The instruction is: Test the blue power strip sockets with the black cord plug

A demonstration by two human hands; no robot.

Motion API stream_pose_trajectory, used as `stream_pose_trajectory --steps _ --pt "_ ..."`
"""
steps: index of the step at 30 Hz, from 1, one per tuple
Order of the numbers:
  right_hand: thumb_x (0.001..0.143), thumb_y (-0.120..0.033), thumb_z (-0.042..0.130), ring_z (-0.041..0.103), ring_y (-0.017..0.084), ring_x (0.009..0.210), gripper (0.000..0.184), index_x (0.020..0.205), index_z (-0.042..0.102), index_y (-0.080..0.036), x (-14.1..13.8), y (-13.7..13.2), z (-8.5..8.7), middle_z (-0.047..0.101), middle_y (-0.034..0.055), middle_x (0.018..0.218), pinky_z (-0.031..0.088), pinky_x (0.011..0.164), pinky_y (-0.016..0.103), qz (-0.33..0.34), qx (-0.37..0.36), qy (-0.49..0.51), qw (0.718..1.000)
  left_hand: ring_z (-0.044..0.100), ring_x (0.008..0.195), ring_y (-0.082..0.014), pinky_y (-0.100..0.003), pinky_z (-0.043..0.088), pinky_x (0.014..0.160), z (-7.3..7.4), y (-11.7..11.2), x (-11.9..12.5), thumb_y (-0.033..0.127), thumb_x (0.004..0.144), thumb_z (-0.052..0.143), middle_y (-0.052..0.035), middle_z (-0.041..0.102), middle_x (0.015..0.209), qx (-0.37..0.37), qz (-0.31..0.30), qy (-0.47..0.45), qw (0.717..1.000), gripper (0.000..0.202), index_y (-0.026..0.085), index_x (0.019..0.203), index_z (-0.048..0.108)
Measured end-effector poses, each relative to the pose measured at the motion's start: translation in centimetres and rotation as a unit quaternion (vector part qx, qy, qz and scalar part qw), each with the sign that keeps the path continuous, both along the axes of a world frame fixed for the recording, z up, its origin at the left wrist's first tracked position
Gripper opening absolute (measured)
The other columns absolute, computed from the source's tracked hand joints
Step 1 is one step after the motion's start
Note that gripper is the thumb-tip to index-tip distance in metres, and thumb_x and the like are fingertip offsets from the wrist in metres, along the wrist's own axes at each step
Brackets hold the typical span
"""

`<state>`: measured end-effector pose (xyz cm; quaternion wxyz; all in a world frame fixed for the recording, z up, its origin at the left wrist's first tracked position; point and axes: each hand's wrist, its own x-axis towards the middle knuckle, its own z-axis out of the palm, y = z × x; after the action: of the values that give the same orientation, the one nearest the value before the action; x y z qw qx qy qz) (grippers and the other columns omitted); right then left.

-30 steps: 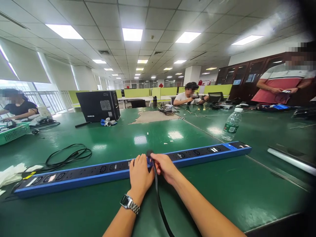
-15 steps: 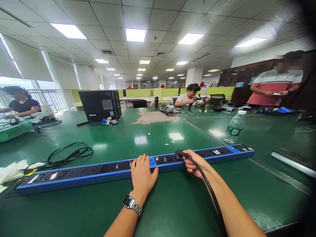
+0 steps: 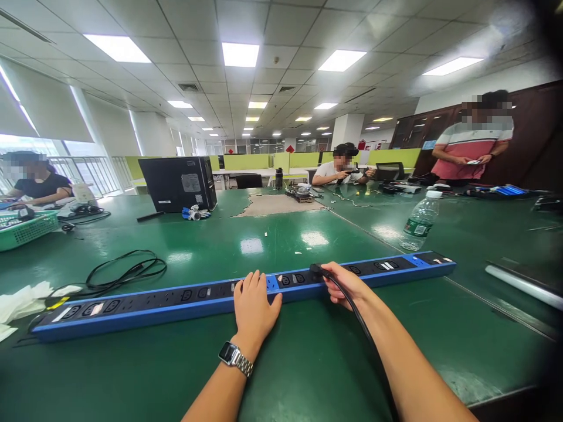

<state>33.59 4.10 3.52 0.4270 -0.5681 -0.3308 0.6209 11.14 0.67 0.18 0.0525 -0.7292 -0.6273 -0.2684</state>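
A long power strip [image 3: 171, 316] with blue sides and a black socket face lies across the table. My left hand [image 3: 255, 302], a watch on its wrist, rests over the strip's middle, fingers stretched across the top and thumb apart near the front side. To its right, my right hand [image 3: 347, 284] is closed on a black power plug [image 3: 315, 270], which is at the strip's socket face. Whether the pins sit in a socket is hidden. The plug's thick black cable [image 3: 367, 337] runs down under my right forearm towards the bottom edge.
A water bottle [image 3: 420, 223] stands behind the strip's right end. Thin black cable [image 3: 127, 274] lies coiled behind its left part, near white tissues [image 3: 26, 302]. Farther back are a computer case [image 3: 176, 184], gloves [image 3: 196, 213] and a green basket [image 3: 30, 231]. Several people are around the table.
The plug in my right hand has tipped slightly and sits lower against the strip's face. My left hand stays on the strip. The standing person appears farther left.
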Motion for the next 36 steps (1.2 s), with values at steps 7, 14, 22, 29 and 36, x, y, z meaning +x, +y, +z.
stream_pose_trajectory --steps 7,14,22,29,36 --pt "0.091 -0.038 0.045 0.025 0.005 0.025 0.045 0.051 0.044 -0.018 -0.5 -0.1 -0.3 0.03 -0.0087 0.032 0.03 0.03 0.019 0.001 0.016 -0.002 1.0 0.045 0.132 -0.0287 -0.049 0.03 0.112 -0.1 0.1 -0.1 0.04 0.086 0.055 -0.012 0.054 0.14 0.005 0.0 -0.001 1.0 0.047 0.016 0.127 0.058" --pt "0.09 -0.036 0.046 0.025 0.006 0.027 0.041 0.053 0.044 -0.019 -0.3 0.0 -0.5 0.03 -0.0086 0.032 0.03 0.029 0.019 0.002 0.02 0.004 1.0 0.044 0.133 -0.0276 -0.048 0.029 0.112 0.0 0.1 0.0 0.041 0.087 0.053 -0.0117 0.054 0.14 -0.001 0.001 0.0 1.0 0.049 0.015 0.128 0.057" --pt "0.089 -0.038 0.045 0.027 0.006 0.027 0.04 0.053 0.041 -0.021 -0.3 -0.1 -0.8 0.033 -0.0078 0.035 0.032 0.031 0.021 0.001 0.027 -0.03 0.999 0.044 0.133 -0.0283 -0.049 0.029 0.112 0.2 0.0 0.1 0.04 0.086 0.053 -0.0125 0.053 0.14 -0.009 -0.002 0.002 1.0 0.048 0.016 0.128 0.057" --pt "0.088 -0.038 0.049 0.033 0.007 0.031 0.037 0.057 0.045 -0.019 -0.1 -0.5 -0.9 0.039 -0.006 0.039 0.033 0.032 0.02 -0.004 0.011 -0.057 0.998 0.044 0.133 -0.029 -0.05 0.03 0.111 0.1 0.1 0.0 0.04 0.085 0.054 -0.0128 0.054 0.139 -0.006 -0.008 -0.005 1.0 0.047 0.018 0.127 0.057" --pt "0.086 -0.039 0.051 0.033 0.006 0.031 0.036 0.057 0.048 -0.018 -0.4 -0.8 -1.4 0.044 -0.0042 0.04 0.034 0.034 0.02 -0.005 0.051 -0.056 0.997 0.043 0.133 -0.0288 -0.049 0.028 0.112 0.2 0.0 0.0 0.04 0.086 0.053 -0.0125 0.054 0.14 -0.013 -0.008 -0.008 1.0 0.049 0.016 0.129 0.056"
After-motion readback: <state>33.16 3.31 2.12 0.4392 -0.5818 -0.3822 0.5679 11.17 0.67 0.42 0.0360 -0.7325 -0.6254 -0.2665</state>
